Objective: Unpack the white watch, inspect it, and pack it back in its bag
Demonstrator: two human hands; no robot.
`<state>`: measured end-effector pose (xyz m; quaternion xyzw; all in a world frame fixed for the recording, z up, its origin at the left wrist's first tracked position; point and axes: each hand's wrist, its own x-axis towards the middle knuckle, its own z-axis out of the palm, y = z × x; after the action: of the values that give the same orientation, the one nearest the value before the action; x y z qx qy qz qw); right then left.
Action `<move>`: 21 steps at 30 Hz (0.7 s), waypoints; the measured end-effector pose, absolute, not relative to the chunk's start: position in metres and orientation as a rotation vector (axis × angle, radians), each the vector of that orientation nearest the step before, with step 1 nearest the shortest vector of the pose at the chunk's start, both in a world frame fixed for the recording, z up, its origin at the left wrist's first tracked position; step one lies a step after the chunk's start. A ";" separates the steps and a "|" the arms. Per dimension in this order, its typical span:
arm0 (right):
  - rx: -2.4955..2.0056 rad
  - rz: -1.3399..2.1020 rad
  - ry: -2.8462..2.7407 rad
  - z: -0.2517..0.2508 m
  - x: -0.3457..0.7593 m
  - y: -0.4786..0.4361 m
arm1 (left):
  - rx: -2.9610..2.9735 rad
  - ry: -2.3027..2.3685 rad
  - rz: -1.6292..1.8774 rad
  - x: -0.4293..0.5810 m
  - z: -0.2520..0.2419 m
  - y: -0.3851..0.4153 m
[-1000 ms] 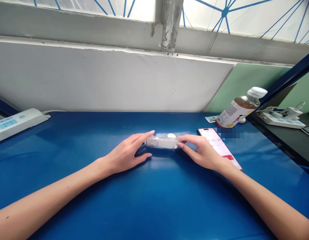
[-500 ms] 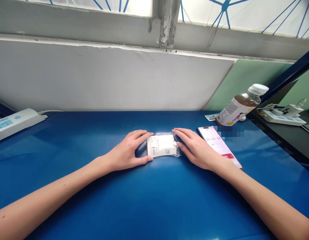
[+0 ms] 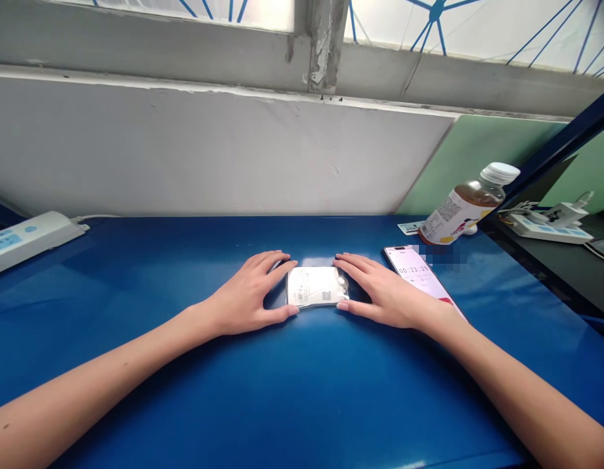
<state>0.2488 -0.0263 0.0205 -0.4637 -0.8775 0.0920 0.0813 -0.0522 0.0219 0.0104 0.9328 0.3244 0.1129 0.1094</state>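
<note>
A small clear plastic packet with a white printed label is in front of me at the middle of the blue table. Its label carries a barcode and a square code. My left hand grips the packet's left end, thumb at the near corner and fingers at the far one. On the opposite end, my right hand has its thumb at the near edge and its fingers along the far edge. The packet's contents cannot be made out.
A phone showing a running timer lies just beyond my right wrist. Behind it are a tilted drink bottle and a small card. A white power strip is at far left, another at far right. A wall backs the table.
My right thumb has come down to the packet's near right corner, and the right fingers have shifted slightly left at the far edge. The packet's label looks flatter. My left hand keeps its place.
</note>
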 end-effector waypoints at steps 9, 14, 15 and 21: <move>-1.416 0.278 -2.641 0.022 0.247 -0.026 | 2.760 0.959 0.343 -0.051 0.009 0.023; -1.422 0.287 -2.640 0.023 0.248 -0.027 | 2.766 0.961 0.334 -0.051 0.009 0.022; -1.423 0.291 -2.637 0.023 0.247 -0.028 | 2.768 0.965 0.325 -0.051 0.009 0.022; -1.496 0.264 -2.478 0.016 0.226 -0.040 | 2.744 0.971 0.314 -0.052 0.011 0.022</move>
<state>0.2258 -0.0397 0.0156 -0.5110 -0.8468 0.0901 0.1173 -0.0517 0.0224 0.0107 0.9320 0.3297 0.1066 0.1067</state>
